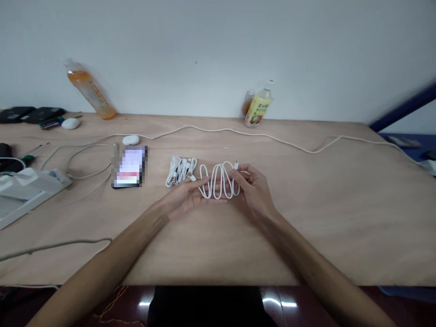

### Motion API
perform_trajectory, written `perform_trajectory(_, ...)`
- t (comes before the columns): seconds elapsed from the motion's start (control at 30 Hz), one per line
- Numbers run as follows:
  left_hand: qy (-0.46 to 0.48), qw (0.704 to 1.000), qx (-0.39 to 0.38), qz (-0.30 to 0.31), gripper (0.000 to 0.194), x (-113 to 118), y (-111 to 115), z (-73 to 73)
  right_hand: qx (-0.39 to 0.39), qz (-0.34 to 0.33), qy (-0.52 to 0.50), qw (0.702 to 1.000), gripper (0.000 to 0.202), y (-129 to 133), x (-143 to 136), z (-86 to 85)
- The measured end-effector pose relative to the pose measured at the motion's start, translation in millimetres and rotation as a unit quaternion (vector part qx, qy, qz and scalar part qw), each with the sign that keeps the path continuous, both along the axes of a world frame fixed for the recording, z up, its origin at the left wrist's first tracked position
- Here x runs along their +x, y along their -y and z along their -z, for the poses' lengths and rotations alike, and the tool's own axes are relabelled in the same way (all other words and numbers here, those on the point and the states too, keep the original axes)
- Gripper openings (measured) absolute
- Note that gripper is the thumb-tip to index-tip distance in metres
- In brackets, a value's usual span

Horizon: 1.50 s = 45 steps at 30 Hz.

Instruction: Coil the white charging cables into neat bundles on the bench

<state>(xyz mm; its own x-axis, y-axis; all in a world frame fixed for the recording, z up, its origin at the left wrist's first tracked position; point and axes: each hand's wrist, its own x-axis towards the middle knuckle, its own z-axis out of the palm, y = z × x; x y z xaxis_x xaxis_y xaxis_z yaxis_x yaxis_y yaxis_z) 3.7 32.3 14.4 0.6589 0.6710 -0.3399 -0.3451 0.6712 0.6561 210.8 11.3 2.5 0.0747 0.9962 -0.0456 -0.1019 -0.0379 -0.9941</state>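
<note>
A white charging cable [218,181] lies in loose zigzag loops between my two hands, above the wooden table. My left hand [190,193] is palm up under the loops, its thumb on the cable near one plug and its fingers stretched beneath. With thumb and fingers, my right hand [254,186] pinches the other end, where a small white plug [236,165] sticks up. Just behind my left hand, a bunch of folded white cables [180,170] rests on the table, partly covered by that hand.
Left of the bundle lie a phone [129,167] and a white earbud case [131,140]. A long cord [211,130] crosses the table. Against the wall stand an orange bottle [90,91] and a yellow-labelled bottle [259,106]. A white tray [30,190] sits at left.
</note>
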Motion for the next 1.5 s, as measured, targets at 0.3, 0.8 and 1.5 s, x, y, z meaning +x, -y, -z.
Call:
perform_trajectory(0.3, 0.003, 1.0, 0.01, -0.003, 0.027, -2.3, -2.6, 4.8, -0.007, 0.018, 0.024, 1.0, 0.056, -0.6, 2.1, -4.4)
perform_trajectory(0.8, -0.007, 1.0, -0.015, 0.005, 0.044, -3.4, -7.9, 4.0, -0.001, 0.018, 0.051, 0.999, 0.053, 2.3, -2.4, 0.2)
perform_trajectory(1.5, -0.005, 1.0, -0.029, -0.009, 0.041, -3.6, -8.6, 4.4, 0.018, 0.022, 0.055, 0.998, 0.048, 2.5, -5.6, 3.8)
